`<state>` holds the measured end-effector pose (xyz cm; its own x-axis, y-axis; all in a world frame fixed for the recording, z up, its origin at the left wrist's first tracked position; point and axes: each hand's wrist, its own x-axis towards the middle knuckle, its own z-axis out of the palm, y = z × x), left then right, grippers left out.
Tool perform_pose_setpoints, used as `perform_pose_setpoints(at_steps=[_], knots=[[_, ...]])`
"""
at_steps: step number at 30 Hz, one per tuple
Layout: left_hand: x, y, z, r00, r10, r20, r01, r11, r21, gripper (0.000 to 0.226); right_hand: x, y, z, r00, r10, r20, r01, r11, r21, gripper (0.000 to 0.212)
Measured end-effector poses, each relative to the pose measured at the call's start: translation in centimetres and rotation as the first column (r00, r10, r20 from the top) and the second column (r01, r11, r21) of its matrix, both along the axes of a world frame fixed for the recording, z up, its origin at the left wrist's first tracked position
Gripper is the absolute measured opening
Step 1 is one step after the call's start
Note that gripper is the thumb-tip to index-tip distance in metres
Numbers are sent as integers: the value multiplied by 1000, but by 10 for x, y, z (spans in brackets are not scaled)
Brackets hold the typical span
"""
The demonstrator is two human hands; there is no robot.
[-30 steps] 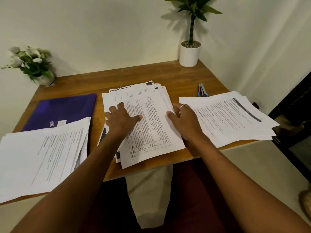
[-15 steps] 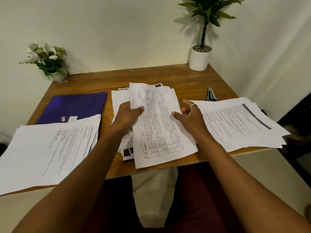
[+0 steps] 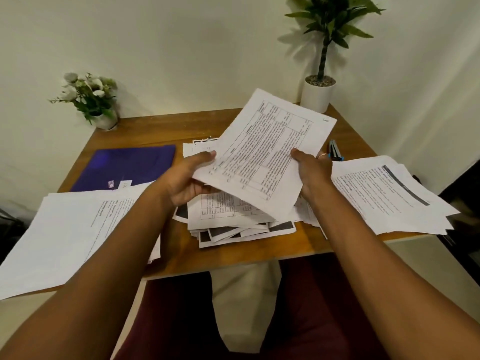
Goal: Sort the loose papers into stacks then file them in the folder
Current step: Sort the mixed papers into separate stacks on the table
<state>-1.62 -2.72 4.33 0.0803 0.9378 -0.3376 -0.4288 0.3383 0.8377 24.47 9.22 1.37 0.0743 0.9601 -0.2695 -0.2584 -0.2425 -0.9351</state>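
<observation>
A printed sheet with a table [image 3: 265, 152] is held up above the desk, tilted to the right. My left hand [image 3: 187, 178] grips its lower left edge and my right hand [image 3: 311, 170] grips its right edge. Under it lies the messy middle pile of papers [image 3: 233, 219], some with dark blocks. A stack of text pages [image 3: 72, 229] lies at the left, overhanging the desk's front edge. Another stack [image 3: 389, 198] lies at the right. The purple folder [image 3: 130, 165] lies closed at the back left, partly under the left stack.
The wooden desk [image 3: 259, 250] stands against a pale wall. A small pot of white flowers [image 3: 96, 102] sits at the back left corner, a tall plant in a white pot [image 3: 318, 92] at the back right. A blue stapler [image 3: 335, 150] lies behind my right hand.
Both hands lifted the top table sheet off the middle pile and raised it, turning it to the right. The camera tilted, shifting the view.
</observation>
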Motion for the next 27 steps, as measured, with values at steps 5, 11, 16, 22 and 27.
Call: perform_pose_setpoints(at_steps=[5,11,16,22,27], knots=[[-22,-16,-9,990,84,115,-92,993,69,54,-42,-11,-4,982,-125,-140,119,991,-55,29],[-38,-7,-9,811,479,-336,-493,869,48,36,-101,-35,-6,953,163,-254,-168,986,3,41],[-132,-2,-15,492,468,-734,-602,792,102,42,-123,-35,-2,937,270,-220,-277,961,-1,42],[-233,-12,-24,310,236,-921,-484,873,61,59,-128,-54,-28,897,338,286,-387,913,133,29],[-254,-4,-37,53,253,-966,-273,934,229,53,-121,-61,-50,803,328,498,-464,868,177,27]])
